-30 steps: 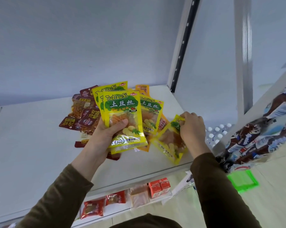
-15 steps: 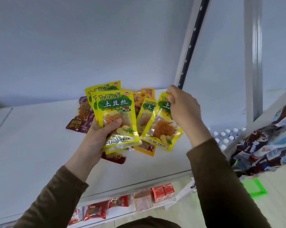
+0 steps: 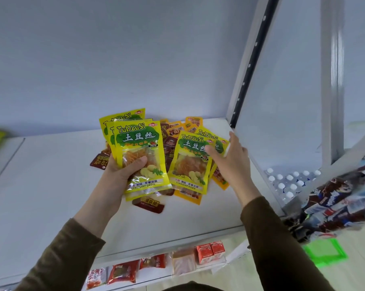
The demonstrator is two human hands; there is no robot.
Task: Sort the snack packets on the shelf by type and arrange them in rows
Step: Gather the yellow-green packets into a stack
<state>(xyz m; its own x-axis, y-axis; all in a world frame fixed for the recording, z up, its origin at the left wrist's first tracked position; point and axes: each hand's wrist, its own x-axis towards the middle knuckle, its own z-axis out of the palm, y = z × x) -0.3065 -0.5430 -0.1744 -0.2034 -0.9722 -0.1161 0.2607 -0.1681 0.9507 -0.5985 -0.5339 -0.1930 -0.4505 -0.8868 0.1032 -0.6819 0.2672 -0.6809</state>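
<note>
Stack of yellow TuDouSi packets (image 3: 138, 153) sits fanned in the left hand (image 3: 123, 173), thumb across the clear window and fingers curled round the back, gripping it; long axis runs 6 to 12 o'clock, printed tops at 12, tipped a little toward 11. Three packets show in the fan, held above the white shelf (image 3: 51, 185) near its middle. Just at 3 o'clock of the stack, another yellow packet (image 3: 191, 162) stands the same way up, leaning toward 1 o'clock, with a second yellow one (image 3: 212, 136) peeking out behind it. The right hand (image 3: 230, 158) is at that packet's right edge, fingers spread and fairly straight, thumb on the front face; cannot tell if it truly carries the packet. Behind and under both, a loose heap of orange packets (image 3: 178, 128) and dark red packets (image 3: 149, 204) lies flat, pointing every which way. Shelf has bare board from 7 to 10 o'clock of the heap, and a strip toward the front edge at 6. Right edge of the shelf meets the slotted upright (image 3: 250, 66) at 1 o'clock. Back wall close behind the heap at 12. Lower shelf at 6 carries red snack packs (image 3: 123, 273) and small red cartons (image 3: 211, 249). Bottled water caps (image 3: 290, 181) at 3 o'clock, green tray (image 3: 324, 252) at 4.
</note>
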